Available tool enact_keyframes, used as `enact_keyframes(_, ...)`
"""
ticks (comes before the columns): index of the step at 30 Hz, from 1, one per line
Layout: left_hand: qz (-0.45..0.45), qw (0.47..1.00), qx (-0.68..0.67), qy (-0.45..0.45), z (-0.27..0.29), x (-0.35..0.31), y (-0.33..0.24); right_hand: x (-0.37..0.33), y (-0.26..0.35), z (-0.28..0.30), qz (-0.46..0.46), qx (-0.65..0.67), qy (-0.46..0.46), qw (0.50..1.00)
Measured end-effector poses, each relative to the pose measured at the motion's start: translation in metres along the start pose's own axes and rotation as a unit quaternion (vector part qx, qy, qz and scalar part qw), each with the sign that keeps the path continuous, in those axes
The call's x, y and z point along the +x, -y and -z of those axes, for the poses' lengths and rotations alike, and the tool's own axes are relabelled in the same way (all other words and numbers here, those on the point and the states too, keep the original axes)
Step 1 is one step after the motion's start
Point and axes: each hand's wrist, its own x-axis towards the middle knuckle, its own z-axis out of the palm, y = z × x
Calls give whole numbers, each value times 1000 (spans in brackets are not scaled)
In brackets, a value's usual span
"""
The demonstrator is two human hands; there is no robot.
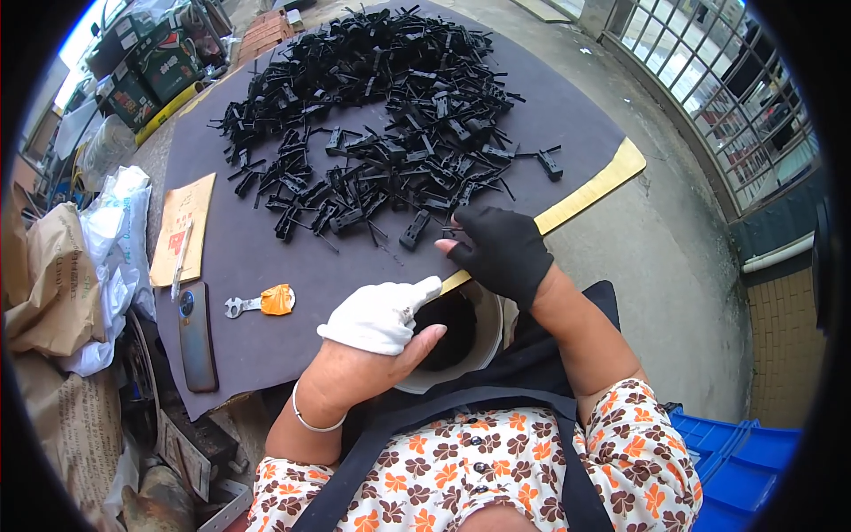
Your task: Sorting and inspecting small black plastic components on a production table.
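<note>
My right hand (501, 253), in a black fingerless glove, rests at the near edge of the dark table (266, 266). Its bare fingertips sit just right of a loose black plastic part (415, 230), and nothing shows between them. My left hand (381, 324) wears a white glove that leaves the thumb bare. It hovers curled over the rim of a white bucket (492, 341) with a dark inside, held at my lap. Whether the curled fingers hold anything is hidden. A large heap of several black plastic parts (381, 115) covers the far half of the table.
On the table's left lie a brown envelope with a pen (182, 226), a dark phone (197, 335) and a small wrench with an orange wrap (261, 303). A yellowish strip (589, 191) runs along the right edge. Sacks and boxes crowd the left; blue crates (736, 461) stand lower right.
</note>
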Motion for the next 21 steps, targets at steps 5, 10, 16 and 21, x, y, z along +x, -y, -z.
enact_keyframes(5,22,989,31,-145,-5,4,26,0,-9,-10,8,3,-94,996)
enact_keyframes(10,-2,959,-140,-247,-23,12,32,-10,11,4,-62,250,40,965)
enact_keyframes(16,7,948,-229,-221,-36,19,33,-17,23,4,59,261,60,962)
enact_keyframes(21,30,940,-336,-45,-35,17,18,-14,21,-3,67,203,-92,972)
